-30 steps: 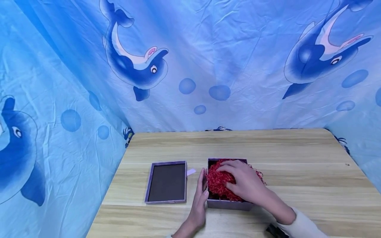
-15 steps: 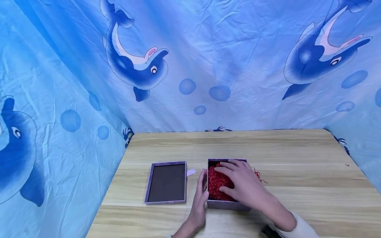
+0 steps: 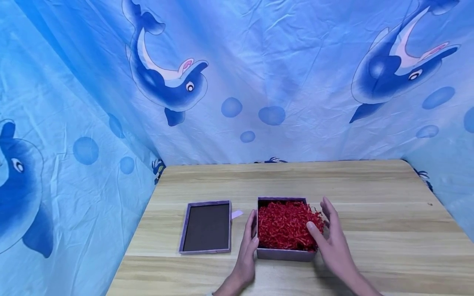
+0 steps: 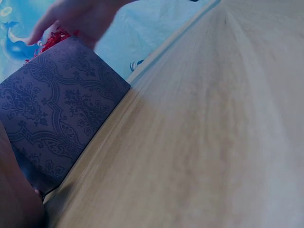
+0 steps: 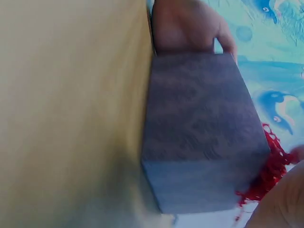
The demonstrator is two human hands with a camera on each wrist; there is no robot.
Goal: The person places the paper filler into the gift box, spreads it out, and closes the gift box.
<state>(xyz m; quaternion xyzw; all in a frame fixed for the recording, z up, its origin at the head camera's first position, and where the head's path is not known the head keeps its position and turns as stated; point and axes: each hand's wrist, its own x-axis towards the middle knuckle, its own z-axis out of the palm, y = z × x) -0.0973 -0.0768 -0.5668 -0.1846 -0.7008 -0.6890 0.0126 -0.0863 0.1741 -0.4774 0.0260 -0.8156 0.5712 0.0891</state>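
Head view: open box point(image 3: 284, 255), filled w/ red shreds point(image 3: 285, 226), on table point(image 3: 385, 218) betw. both hands; shreds overhang its R rim. L hand point(image 3: 245, 259) against box's L wall, fingers straight, thumb apart from them. R hand point(image 3: 336, 244) at R side, fingers extended, thumb spread from them, overhanging shreds betw.; firm contact can't be told. Shallow tray point(image 3: 207, 228) w/ pale tab point(image 3: 237, 214) lies L of box, well apart.
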